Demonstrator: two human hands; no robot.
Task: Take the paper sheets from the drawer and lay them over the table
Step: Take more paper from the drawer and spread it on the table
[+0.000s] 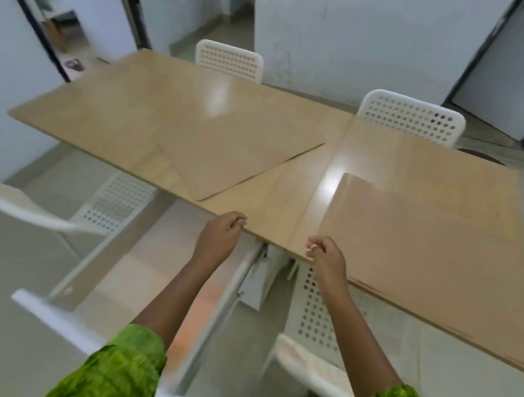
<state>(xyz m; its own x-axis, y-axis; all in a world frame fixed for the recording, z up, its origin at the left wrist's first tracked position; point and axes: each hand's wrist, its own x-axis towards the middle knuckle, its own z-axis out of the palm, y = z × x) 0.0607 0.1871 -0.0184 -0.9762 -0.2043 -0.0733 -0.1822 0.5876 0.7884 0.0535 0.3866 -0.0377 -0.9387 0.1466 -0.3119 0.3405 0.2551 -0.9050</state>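
Observation:
Two large brown paper sheets lie flat on the long wooden table (289, 197). One sheet (226, 159) sits turned at an angle left of the middle. The other sheet (422, 249) covers the right part and reaches the near edge. My left hand (220, 236) hovers at the table's near edge with curled fingers and holds nothing. My right hand (328, 257) is at the near edge beside the right sheet's corner, fingers loosely curled, nothing in it. No drawer shows in this view.
White perforated chairs stand at the far side (229, 59) (411, 116) and at the near side (316, 315) (106, 205), tucked under the table. A white table leg (256, 281) is below my hands. Doorways open at the back left and right.

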